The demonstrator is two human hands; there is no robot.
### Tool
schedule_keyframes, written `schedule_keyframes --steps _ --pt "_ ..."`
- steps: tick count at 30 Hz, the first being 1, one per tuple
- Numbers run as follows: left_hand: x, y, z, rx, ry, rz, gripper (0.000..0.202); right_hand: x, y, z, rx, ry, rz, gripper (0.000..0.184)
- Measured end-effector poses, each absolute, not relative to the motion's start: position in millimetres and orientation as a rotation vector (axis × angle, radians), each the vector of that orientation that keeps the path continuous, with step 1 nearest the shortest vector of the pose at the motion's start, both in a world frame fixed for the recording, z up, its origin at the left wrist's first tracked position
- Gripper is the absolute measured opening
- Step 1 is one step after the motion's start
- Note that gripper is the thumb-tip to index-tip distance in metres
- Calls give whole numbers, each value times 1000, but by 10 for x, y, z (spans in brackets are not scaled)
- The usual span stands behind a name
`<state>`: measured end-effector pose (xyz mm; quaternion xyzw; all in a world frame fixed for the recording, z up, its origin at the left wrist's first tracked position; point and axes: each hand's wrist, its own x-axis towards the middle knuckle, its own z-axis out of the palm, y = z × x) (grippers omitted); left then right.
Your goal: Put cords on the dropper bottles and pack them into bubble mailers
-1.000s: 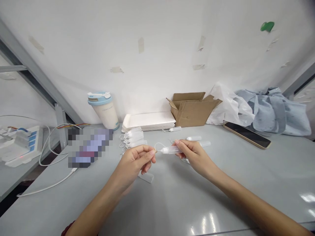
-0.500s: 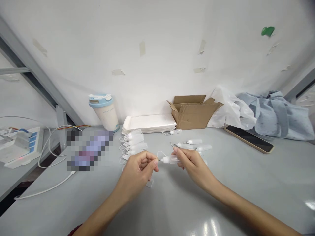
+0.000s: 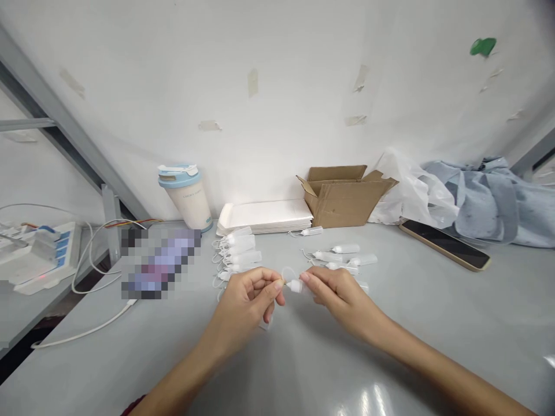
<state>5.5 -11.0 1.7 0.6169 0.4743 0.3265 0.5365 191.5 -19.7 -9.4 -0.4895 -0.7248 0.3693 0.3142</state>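
Now, small bottle (image 3: 295,286): up over the desk (image 3: 416,294), between the two hands, lying on its side with its white top pointing left.
Left hand (image 3: 252,297): thumb and first finger pinched together at the thin tip (image 3: 285,283) of that bottle, other fingers curled in. The bit right between the fingertips is too small to make out.
Right hand (image 3: 342,292): closed around the bottle's body, which the fingers mostly hide.
White loop (image 3: 288,270): curves up over the bottle's top.
Bottles on the left (image 3: 241,244): lying in a bunch, just past the left hand, their loops on the left.
Bottles on the right (image 3: 346,249): a few lie loosely just past the right hand.
Clear piece (image 3: 266,325): on the desk, partly hidden by the left hand.
At the back: a cup (image 3: 188,202) with a blue lid, a flat white stack (image 3: 269,215), an open brown box (image 3: 340,207) and a white plastic bag (image 3: 401,193).
Far right: a dark phone (image 3: 442,244) lies in front of a blue cloth bag (image 3: 483,202).
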Motion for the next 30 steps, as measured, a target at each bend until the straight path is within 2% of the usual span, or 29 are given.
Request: schedule_keyframes --steps 6,11,19,23,26,27,29,30 --pt "-19 -48 119 1561 1084 690 29 1928 -149 -28 -1280 -1856 975 42" --pt "-9 -71 125 1604 1131 651 22 1886 -145 -75 -1293 -1839 980 44" --pt "31 -92 -6 1565 1043 605 22 1848 -184 -144 -1325 -1797 922 43" --pt "-8 -72 63 1589 1054 597 21 1844 -187 -149 -1325 -1795 936 44" --pt "-140 -45 197 1665 1097 604 20 1833 -208 -157 -1330 -1852 970 33" --pt "-201 -31 245 1695 1127 615 20 1821 -224 -170 -1343 -1896 954 43" --pt "-328 7 324 1752 1217 673 21 1778 -273 -217 -1367 -2010 870 80" --pt "-387 28 352 1769 1261 673 22 1748 -305 -250 -1371 -2070 812 91"
